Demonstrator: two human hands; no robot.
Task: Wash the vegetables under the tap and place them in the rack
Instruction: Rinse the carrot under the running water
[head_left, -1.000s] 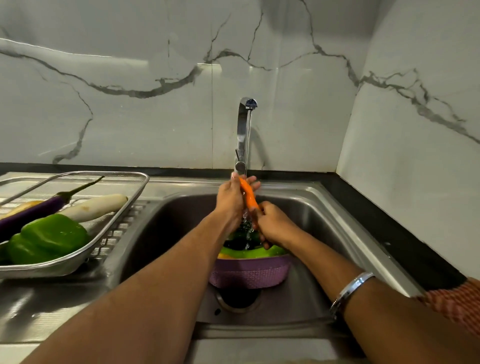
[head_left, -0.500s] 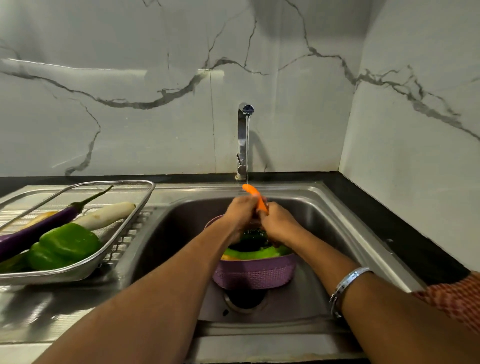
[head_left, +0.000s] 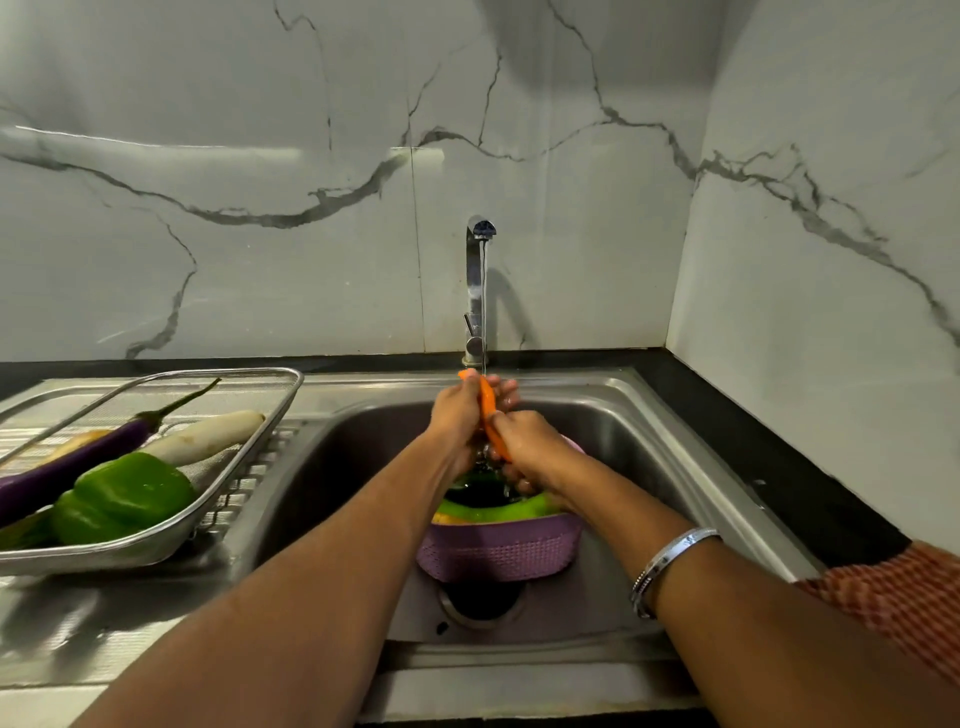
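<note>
An orange carrot (head_left: 488, 410) is under the stream from the steel tap (head_left: 475, 291), above the sink. My left hand (head_left: 457, 415) grips its upper part and my right hand (head_left: 524, 447) grips its lower part. Water splashes between my hands. Below them a purple basket (head_left: 498, 553) stands in the sink basin (head_left: 623, 447) with green vegetables (head_left: 493, 512) inside. The metal rack (head_left: 249, 467) on the left drainboard holds a green pepper (head_left: 122, 496), a purple aubergine (head_left: 72, 465) and a white radish (head_left: 208, 434).
The sink drain (head_left: 480, 597) lies in front of the basket. A black counter strip (head_left: 779, 467) runs along the right side under the marble wall. The steel drainboard (head_left: 78, 634) extends left of the basin, under the rack.
My hands have slid along the carrot under the water, and the carrot now stands more upright between them. The view has shifted slightly; the rack's contents have not moved.
</note>
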